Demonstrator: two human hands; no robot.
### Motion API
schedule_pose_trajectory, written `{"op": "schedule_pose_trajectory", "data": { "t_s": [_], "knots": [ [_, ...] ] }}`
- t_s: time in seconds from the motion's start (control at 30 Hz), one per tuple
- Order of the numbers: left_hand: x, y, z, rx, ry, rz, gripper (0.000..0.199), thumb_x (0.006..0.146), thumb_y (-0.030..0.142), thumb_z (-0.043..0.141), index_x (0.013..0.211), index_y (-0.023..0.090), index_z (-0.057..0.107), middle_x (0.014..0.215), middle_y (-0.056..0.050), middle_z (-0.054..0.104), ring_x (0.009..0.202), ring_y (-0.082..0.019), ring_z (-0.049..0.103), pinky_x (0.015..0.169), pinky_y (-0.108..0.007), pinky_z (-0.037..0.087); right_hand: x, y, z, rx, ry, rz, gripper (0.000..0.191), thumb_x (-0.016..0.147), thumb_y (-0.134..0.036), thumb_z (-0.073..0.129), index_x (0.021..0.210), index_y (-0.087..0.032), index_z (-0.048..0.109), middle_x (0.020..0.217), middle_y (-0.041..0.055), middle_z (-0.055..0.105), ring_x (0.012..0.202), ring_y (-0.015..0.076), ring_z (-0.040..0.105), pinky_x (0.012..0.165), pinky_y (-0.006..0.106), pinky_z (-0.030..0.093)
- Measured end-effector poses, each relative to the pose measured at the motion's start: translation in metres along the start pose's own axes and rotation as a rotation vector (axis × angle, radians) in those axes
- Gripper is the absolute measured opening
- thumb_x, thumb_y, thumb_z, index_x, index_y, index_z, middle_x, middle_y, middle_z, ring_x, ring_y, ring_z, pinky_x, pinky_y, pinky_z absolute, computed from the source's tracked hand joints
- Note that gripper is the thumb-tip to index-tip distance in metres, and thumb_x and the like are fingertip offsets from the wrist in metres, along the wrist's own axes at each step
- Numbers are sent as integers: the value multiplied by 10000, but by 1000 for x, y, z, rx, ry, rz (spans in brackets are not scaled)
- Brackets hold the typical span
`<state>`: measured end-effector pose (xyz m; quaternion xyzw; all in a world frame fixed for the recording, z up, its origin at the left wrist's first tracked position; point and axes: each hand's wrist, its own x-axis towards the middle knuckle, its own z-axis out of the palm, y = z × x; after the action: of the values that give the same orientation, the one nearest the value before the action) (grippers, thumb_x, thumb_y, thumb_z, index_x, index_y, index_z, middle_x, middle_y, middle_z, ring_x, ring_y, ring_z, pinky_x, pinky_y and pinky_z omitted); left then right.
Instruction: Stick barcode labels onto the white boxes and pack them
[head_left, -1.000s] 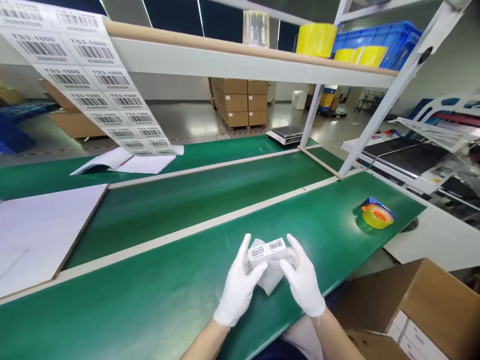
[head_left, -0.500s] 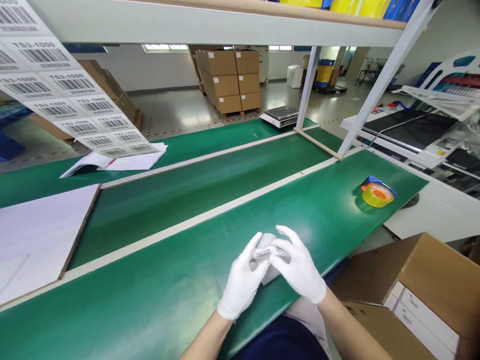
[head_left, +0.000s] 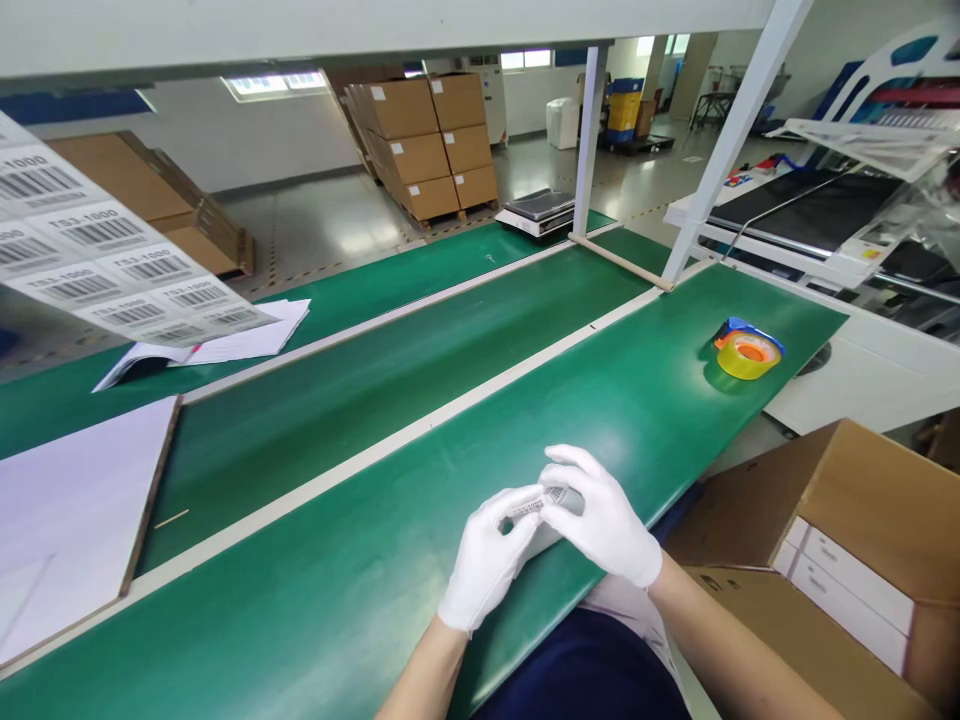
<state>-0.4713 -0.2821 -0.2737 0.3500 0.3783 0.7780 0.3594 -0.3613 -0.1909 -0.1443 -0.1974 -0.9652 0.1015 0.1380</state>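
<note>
Item: a small white packet [head_left: 551, 505] carrying a barcode label [head_left: 541, 499] sits over the near edge of the green bench [head_left: 360, 560], pinched between two white-gloved hands.

Position to fingers: the packet lies between the fingertips of both hands — the left hand's fingers curl under and against its left end, the right hand's fingers lie over its top and right end. Only a sliver of it shows between them.

Look: white, flat, largely covered; the label shows black bars and a line of print too small to read.

Left hand [head_left: 486, 558]: fingers bent closed around the packet's left end, thumb up against the label.

Right hand [head_left: 600, 520]: fingers spread and pressed down on the packet, gripping it from above.

Bench: green matting divided by pale strips, running away to the upper right.

Tape: a yellow roll of tape [head_left: 746, 352] with an orange core lies on the bench well apart to the right.

Labels: a sheet of barcode labels [head_left: 112, 270] hangs at upper left — above loose papers [head_left: 232, 345].

Boxes: an open cardboard carton [head_left: 847, 540] stands at lower right, off the bench.
</note>
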Motion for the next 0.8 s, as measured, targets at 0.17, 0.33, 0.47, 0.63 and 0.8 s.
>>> {"op": "schedule_pose_trajectory", "data": {
  "t_s": [0.17, 0.33, 0.47, 0.63, 0.8],
  "knots": [
    [0, 3, 0, 28, -1, 14, 248, 948, 273, 650, 1158, 275, 783, 1152, -25, 759, 1065, -239, 682, 948, -351, 510, 0, -11, 0, -241, 82, -236, 210, 935, -115, 623, 1103, -218, 695, 1396, 129, 588, 1328, 291, 528, 1105, 530, 509],
    [-1, 4, 4, 37, 17, 16, 238, 945, 270, 645, 1135, 279, 787, 1149, -24, 759, 1065, -245, 672, 969, -366, 507, 0, -15, 3, -362, 132, -318, 177, 952, -93, 604, 1035, -217, 700, 1316, 107, 642, 1270, 295, 557, 1081, 545, 514],
    [-3, -3, 5, 30, 32, -16, 276, 948, 310, 654, 1189, 243, 770, 1224, -58, 744, 1131, -275, 663, 1022, -410, 513, -1, -16, 4, -395, 139, -326, 157, 963, -101, 599, 991, -219, 698, 1277, 100, 668, 1242, 293, 577, 1093, 556, 506],
    [-3, -5, -6, -142, -100, -69, 576, 1026, 481, 583, 1549, 252, 504, 1529, -77, 565, 1394, -282, 538, 1225, -429, 385, 1, -23, 1, -393, 110, -351, 175, 994, -117, 574, 1020, -225, 709, 1215, 81, 693, 1224, 275, 593, 1088, 529, 510],
    [6, 9, -7, -367, -259, -134, 629, 1083, 613, 324, 1391, 195, 679, 1353, -119, 695, 1276, -315, 638, 1148, -472, 478, -1, -22, 2, -400, 100, -387, 163, 987, -121, 577, 1008, -206, 715, 1183, 83, 709, 1195, 273, 606, 1073, 517, 518]
  ]
}}
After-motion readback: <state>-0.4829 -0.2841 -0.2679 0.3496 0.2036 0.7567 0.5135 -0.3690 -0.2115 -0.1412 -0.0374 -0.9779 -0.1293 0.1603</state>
